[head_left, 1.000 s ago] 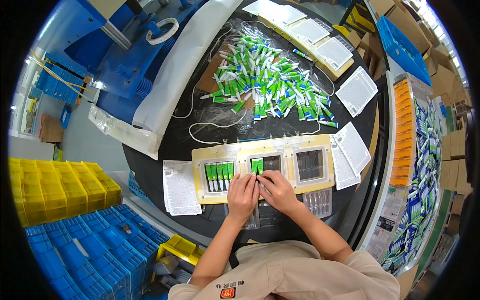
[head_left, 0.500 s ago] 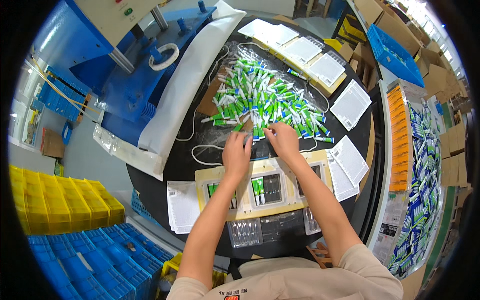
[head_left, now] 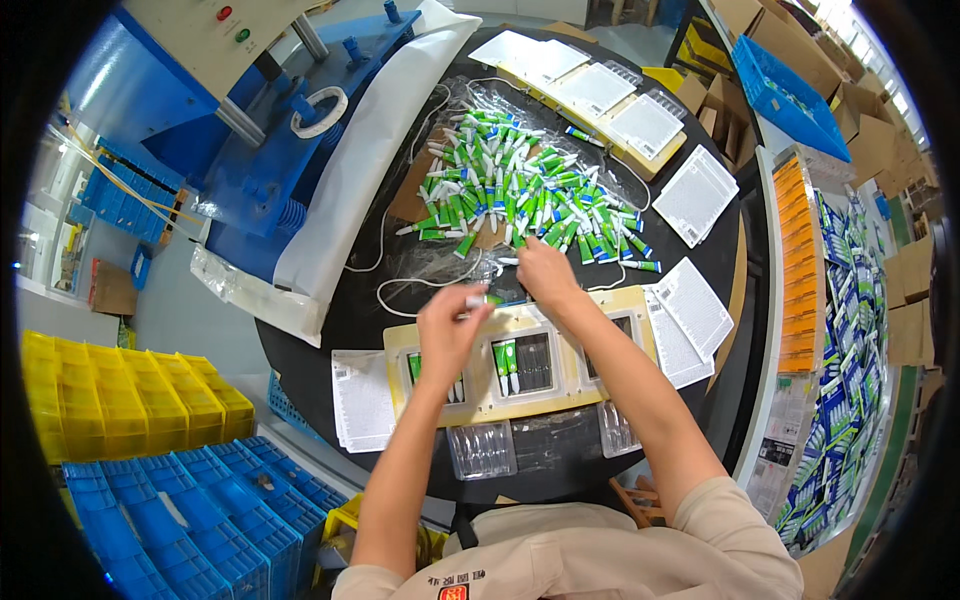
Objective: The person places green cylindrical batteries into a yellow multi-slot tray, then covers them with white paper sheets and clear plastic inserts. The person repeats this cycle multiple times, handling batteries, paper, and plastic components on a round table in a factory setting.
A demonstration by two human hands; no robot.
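Note:
A heap of small green-and-white tubes [head_left: 500, 185] lies at the middle of the black round table. My left hand [head_left: 448, 328] is above the left part of a cream tray frame [head_left: 470, 405], its fingers closed on one small tube [head_left: 486, 300]; the hand is slightly blurred. At the near edge of the heap, my right hand [head_left: 545, 272] has its fingers bent and pointing down; a white tip shows beside them, but what they grip is hidden. In the frame's middle window, a clear blister tray [head_left: 536, 362] holds a few tubes side by side. More tubes show in the left window.
White printed cards [head_left: 362, 400] lie left of the frame, others [head_left: 690, 320] right of it. Clear blister trays [head_left: 482, 450] are at the near edge. A second frame [head_left: 640, 150] with cards stands far right. A blue press [head_left: 270, 190] is at left; blue crates [head_left: 200, 520] stand near left.
My left hand has drawn back from the heap toward the frame with a tube. My right hand has shifted slightly left along the heap's near edge.

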